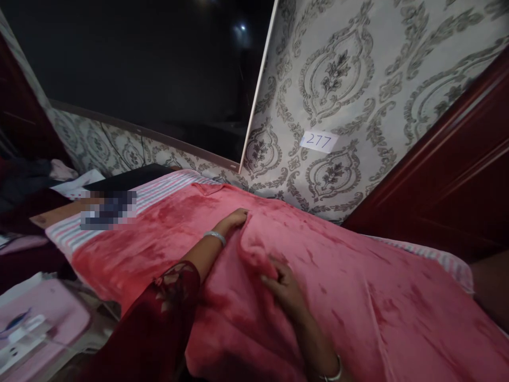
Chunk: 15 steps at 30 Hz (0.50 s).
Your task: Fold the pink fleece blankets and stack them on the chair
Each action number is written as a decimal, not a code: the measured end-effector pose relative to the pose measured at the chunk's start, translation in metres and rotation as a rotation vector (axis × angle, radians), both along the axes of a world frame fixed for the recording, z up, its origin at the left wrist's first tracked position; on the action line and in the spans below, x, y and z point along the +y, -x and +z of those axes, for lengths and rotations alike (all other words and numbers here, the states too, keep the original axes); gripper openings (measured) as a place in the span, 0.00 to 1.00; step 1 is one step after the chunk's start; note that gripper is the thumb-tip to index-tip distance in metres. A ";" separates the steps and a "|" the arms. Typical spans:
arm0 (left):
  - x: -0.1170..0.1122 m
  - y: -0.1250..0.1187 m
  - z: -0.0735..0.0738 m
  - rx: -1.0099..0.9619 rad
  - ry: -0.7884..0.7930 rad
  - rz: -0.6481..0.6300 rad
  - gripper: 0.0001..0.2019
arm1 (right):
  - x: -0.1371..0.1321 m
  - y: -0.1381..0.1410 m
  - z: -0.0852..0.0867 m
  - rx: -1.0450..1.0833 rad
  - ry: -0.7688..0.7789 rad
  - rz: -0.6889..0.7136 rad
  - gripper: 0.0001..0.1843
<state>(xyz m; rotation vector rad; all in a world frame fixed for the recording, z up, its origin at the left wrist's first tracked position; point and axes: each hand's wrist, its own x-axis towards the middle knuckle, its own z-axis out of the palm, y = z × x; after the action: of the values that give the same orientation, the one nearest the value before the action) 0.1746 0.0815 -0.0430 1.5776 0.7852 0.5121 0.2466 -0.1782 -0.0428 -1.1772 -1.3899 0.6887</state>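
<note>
A plush pink-red blanket (342, 281) lies spread over a bed. My left hand (235, 218) reaches forward and grips a raised fold of the blanket, fingers curled into the cloth; a silver bangle sits on that wrist, and a dark red sleeve covers the arm. My right hand (283, 286) rests nearer to me on the same fold, fingers bent and pinching the fabric's edge. A bangle shows on that wrist too.
A pink-and-white striped sheet (159, 193) shows under the blanket at the far end. Patterned wallpaper with a paper label "277" (319, 141) is behind, a large dark screen (151, 69) to the left, dark red wooden furniture (449, 175) to the right, a pink box (43, 313) at lower left.
</note>
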 end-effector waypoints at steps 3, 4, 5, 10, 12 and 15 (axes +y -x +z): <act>0.009 0.008 0.007 0.072 0.022 -0.009 0.12 | 0.004 0.007 0.001 -0.238 -0.098 0.151 0.31; 0.012 0.010 0.011 0.100 0.030 -0.015 0.14 | 0.005 0.007 0.001 -0.282 -0.111 0.182 0.33; 0.015 0.012 0.014 0.130 0.034 -0.022 0.16 | 0.005 0.007 0.000 -0.316 -0.115 0.205 0.34; 0.017 0.002 0.025 0.269 -0.083 0.016 0.18 | 0.005 0.008 -0.001 -0.446 -0.117 0.224 0.36; 0.011 -0.006 0.024 0.301 -0.171 0.076 0.16 | 0.005 0.009 -0.001 -0.487 -0.125 0.228 0.35; -0.001 -0.009 0.019 0.318 -0.274 0.165 0.13 | 0.007 0.011 -0.004 -0.506 -0.136 0.222 0.34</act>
<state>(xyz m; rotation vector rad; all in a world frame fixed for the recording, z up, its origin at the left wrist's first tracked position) 0.1839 0.0805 -0.0237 1.8862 1.1314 0.5101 0.2357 -0.1712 -0.0470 -1.1426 -1.9821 0.4509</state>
